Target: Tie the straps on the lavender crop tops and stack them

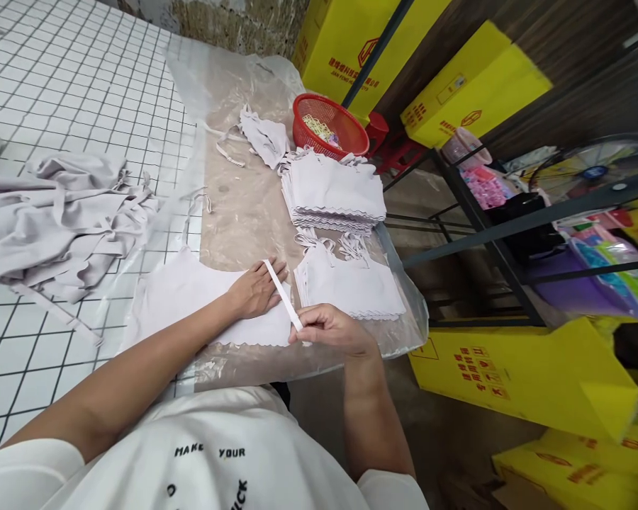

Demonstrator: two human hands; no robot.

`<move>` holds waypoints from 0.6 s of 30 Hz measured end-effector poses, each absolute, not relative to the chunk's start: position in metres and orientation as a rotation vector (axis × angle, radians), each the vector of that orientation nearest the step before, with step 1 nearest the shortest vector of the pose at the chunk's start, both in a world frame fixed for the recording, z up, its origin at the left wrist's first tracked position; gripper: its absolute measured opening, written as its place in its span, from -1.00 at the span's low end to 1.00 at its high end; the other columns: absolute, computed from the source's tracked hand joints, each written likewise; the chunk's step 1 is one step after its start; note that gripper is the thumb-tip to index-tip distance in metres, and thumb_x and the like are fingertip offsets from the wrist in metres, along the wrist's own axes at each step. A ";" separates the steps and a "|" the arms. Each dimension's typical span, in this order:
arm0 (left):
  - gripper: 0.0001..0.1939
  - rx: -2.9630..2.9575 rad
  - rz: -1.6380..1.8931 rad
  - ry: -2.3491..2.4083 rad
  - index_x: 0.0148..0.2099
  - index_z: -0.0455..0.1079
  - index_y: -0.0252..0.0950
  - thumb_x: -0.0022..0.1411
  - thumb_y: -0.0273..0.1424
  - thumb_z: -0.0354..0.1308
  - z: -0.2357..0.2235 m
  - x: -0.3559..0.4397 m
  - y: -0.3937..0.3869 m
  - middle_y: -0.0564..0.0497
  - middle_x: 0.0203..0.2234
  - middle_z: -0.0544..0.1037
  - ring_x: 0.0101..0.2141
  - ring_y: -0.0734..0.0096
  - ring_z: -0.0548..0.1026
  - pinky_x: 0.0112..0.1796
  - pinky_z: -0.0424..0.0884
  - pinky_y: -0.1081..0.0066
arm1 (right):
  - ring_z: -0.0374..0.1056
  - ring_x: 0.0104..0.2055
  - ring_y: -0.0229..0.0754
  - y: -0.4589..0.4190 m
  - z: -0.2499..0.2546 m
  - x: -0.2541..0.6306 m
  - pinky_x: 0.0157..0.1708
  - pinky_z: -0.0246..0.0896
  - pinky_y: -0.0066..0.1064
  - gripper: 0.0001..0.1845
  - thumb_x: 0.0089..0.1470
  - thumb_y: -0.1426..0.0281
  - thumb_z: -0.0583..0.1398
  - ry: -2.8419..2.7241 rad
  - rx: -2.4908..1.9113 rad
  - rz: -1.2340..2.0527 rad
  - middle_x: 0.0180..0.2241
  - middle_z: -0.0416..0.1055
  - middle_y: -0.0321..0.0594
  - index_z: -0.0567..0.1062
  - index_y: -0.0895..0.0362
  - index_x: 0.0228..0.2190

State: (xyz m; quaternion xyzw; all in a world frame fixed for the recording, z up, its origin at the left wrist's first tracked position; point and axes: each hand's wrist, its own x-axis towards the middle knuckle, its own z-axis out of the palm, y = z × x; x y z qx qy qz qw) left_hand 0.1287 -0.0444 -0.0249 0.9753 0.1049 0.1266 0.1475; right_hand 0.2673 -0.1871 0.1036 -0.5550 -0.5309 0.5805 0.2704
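A pale grey garment (191, 297) with a scalloped hem lies flat on a plastic-covered board. My left hand (255, 289) rests on it, fingers flat and together, pressing the fabric down. A narrow white strip (281, 292) runs diagonally across the garment's right edge. My right hand (329, 327) pinches the strip's near end between thumb and fingers. Just right of the hands lies a small stack of folded garments (354, 287); behind it stands a taller stack (332, 193).
A heap of loose grey garments (58, 219) lies on the grid-marked table at left. A red basket (329, 127) sits at the far end. Yellow cartons (521, 375) and a black metal rack (489, 227) stand to the right, below table level.
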 end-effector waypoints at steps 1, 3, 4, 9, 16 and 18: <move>-0.42 2.809 0.370 0.300 0.32 0.22 -0.45 0.39 -0.20 -0.05 -0.025 0.128 -0.044 -0.27 0.31 0.24 0.33 -0.10 0.09 0.25 0.06 0.04 | 0.30 -0.40 -0.25 -0.189 0.104 0.268 -0.35 0.18 -0.42 -0.61 0.11 0.09 0.24 -1.446 -1.453 1.560 -0.45 0.45 -0.22 0.65 0.16 -0.40; -0.43 2.810 0.379 0.306 0.31 0.23 -0.45 0.39 -0.21 -0.05 -0.026 0.128 -0.044 -0.27 0.30 0.25 0.33 -0.10 0.09 0.25 0.06 0.02 | 0.32 -0.34 -0.21 -0.189 0.103 0.269 -0.26 0.21 -0.37 -0.62 0.11 0.08 0.25 -1.444 -1.391 1.506 -0.41 0.43 -0.21 0.65 0.14 -0.41; -0.43 2.807 0.387 0.308 0.30 0.23 -0.46 0.39 -0.22 -0.05 -0.026 0.128 -0.044 -0.29 0.30 0.25 0.33 -0.10 0.10 0.25 0.07 0.02 | 0.31 -0.30 -0.20 -0.188 0.101 0.269 -0.21 0.22 -0.34 -0.62 0.09 0.07 0.26 -1.423 -1.381 1.457 -0.38 0.42 -0.20 0.65 0.12 -0.42; -0.46 2.802 0.470 0.280 0.28 0.26 -0.43 0.36 -0.24 -0.01 -0.026 0.127 -0.045 -0.30 0.27 0.30 0.30 -0.09 0.16 0.24 0.10 0.02 | 0.18 -0.43 -0.29 -0.175 0.087 0.268 -0.40 0.17 -0.41 -0.64 0.00 0.04 0.31 -1.132 -1.407 1.261 -0.39 0.38 -0.24 0.64 0.09 -0.41; -0.48 2.784 0.505 0.272 0.26 0.26 -0.40 0.32 -0.30 0.07 -0.020 0.129 -0.046 -0.31 0.23 0.33 0.25 -0.10 0.23 0.20 0.20 -0.03 | 0.11 -0.53 -0.36 -0.135 0.080 0.268 -0.58 -0.03 -0.52 -0.59 -0.05 0.02 0.30 -0.932 -1.481 1.077 -0.54 0.29 -0.35 0.57 0.12 -0.38; -0.53 2.701 0.508 0.259 0.22 0.31 -0.37 0.30 -0.33 0.09 -0.013 0.128 -0.045 -0.31 0.20 0.36 0.22 -0.07 0.28 0.17 0.25 -0.02 | 0.14 -0.53 -0.34 -0.126 0.075 0.267 -0.58 -0.01 -0.51 -0.59 -0.06 0.01 0.29 -0.930 -1.506 1.048 -0.55 0.28 -0.36 0.54 0.11 -0.38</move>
